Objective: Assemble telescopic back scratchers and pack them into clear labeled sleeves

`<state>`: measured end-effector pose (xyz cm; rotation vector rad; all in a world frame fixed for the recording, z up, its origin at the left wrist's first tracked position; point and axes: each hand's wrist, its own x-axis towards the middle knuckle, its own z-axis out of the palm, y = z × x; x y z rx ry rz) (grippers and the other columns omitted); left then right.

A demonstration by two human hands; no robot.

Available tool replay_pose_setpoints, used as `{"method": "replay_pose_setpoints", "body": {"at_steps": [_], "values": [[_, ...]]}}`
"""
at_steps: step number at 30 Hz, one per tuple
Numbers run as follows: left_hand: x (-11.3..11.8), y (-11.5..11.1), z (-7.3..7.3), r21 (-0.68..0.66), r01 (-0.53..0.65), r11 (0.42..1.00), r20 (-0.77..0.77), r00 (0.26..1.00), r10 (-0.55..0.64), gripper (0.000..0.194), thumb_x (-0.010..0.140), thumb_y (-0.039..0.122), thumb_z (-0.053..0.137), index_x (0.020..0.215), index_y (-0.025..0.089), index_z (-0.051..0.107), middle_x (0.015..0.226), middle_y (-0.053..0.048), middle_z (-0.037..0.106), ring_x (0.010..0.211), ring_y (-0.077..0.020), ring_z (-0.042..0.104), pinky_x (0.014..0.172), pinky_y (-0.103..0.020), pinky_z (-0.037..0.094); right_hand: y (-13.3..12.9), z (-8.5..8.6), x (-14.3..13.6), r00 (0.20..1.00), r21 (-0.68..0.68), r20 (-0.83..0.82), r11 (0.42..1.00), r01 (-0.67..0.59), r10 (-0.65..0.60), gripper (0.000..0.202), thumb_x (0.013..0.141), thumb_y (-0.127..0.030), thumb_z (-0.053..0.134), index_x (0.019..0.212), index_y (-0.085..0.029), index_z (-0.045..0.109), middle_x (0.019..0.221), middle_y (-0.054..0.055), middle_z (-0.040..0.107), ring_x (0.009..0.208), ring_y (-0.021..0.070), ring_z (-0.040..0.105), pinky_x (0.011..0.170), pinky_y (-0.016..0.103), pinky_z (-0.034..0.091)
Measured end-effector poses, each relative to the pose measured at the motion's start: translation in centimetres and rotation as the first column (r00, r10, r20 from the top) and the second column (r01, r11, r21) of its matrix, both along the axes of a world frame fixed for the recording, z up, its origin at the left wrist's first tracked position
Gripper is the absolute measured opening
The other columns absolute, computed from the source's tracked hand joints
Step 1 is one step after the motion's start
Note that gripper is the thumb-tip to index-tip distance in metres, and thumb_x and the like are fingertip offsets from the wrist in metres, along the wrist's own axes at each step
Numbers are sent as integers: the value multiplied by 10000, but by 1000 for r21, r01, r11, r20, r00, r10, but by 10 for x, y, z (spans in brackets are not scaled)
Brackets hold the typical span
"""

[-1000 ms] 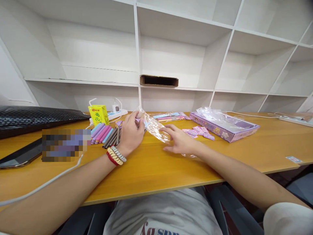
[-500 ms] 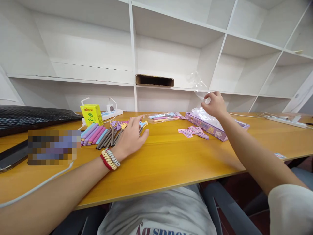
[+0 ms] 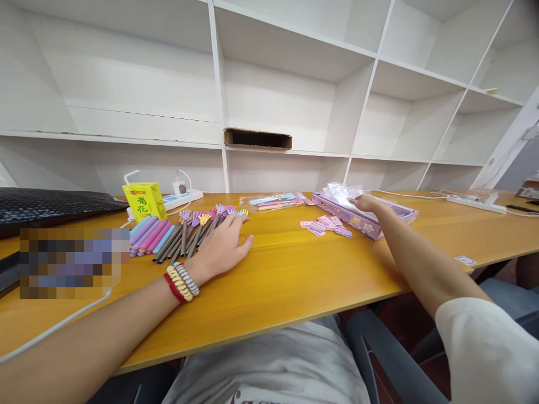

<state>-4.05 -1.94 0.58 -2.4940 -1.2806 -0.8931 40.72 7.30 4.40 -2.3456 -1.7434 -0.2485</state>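
My left hand (image 3: 223, 244) rests palm down on the table with its fingers apart. Under and beside its fingertips lie dark grey-brown tubes (image 3: 185, 240) with small hand-shaped tops (image 3: 204, 219) in yellow, purple and blue. Farther right, my right hand (image 3: 373, 205) reaches over an open purple patterned box (image 3: 349, 216). Its fingers are closed at the edge of a clear plastic bag (image 3: 340, 192), which is bunched over the box; the fingertips are partly hidden. Small pink printed packets (image 3: 326, 224) lie scattered in front of the box.
Left of the tubes are stacked pastel sticks (image 3: 149, 235) and a yellow drink carton (image 3: 143, 201). A clear pack of coloured sticks (image 3: 275, 202) lies behind. Power strips (image 3: 475, 204) and cables run along the back, below white shelves holding a cardboard box (image 3: 257, 139).
My right hand has come down with the clear plastic bag, from above the table to the purple box. My left hand stays beside the tubes. The view has shifted slightly right.
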Motion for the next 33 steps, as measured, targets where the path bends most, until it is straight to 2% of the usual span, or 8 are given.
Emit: {"method": "replay_pose_setpoints", "body": {"at_steps": [3,7,11,15,18,21,27,33], "values": [[-1,1,0,-13,7,1000,-15,1000,-8,389,840,363,418,1171,162,456,1141,-97,508,1045,-234,514,939,-370,393,1,18,-17,999,45,-37,998,41,-39,564,901,-511,273,1079,-112,628,1105,176,588,1045,299,540,858,405,402],[-2,2,-1,-44,19,999,-47,999,-21,385,837,380,416,1148,164,482,1121,-92,520,1023,-235,527,940,-374,388,-5,28,-70,976,207,-45,958,-199,213,551,880,-547,319,1123,-138,598,1108,145,595,1042,262,542,873,347,393],[-2,0,-1,-83,36,996,-82,996,-42,380,841,393,406,1136,170,492,1117,-84,529,1025,-231,525,933,-371,390,-22,5,-136,846,184,40,828,-529,532,561,889,-561,295,1091,-134,598,1088,137,599,1034,233,536,898,324,377],[-2,-1,-2,-105,61,993,-124,989,-74,355,852,387,395,1114,171,500,1116,-77,537,1045,-219,516,938,-358,385,-39,-31,-179,672,49,86,671,-740,735,667,864,-624,289,1232,-107,496,1305,163,441,1229,271,378,1013,388,282],[-1,-2,-1,-99,64,993,-167,983,-80,344,853,366,400,1111,163,502,1117,-80,540,1031,-214,524,921,-347,397,-44,-48,-190,637,-61,2,636,-769,771,732,840,-681,236,1262,-127,464,1340,156,402,1255,280,346,1021,414,270],[4,-9,3,-1,69,998,-254,965,-67,322,850,324,403,1084,137,519,1082,-108,548,1020,-239,518,917,-376,391,-42,-55,-190,656,-104,-60,649,-754,752,776,820,-710,219,1284,-128,439,1354,160,381,1270,288,322,1031,427,246],[39,-23,20,138,96,986,-326,944,-47,252,844,284,400,985,133,544,997,-129,547,965,-253,511,879,-401,396,-38,-62,-188,676,-125,-126,664,-737,726,770,833,-692,219,1342,-135,370,1398,153,318,1298,289,277,1050,436,208],[75,-1,21,123,8,992,-230,973,20,230,821,276,434,947,118,546,984,-148,540,963,-274,501,808,-407,415,-37,-64,-188,651,-108,-91,643,-758,753,641,878,-606,259,1308,-158,416,1355,140,381,1270,272,328,1036,414,242]]}}
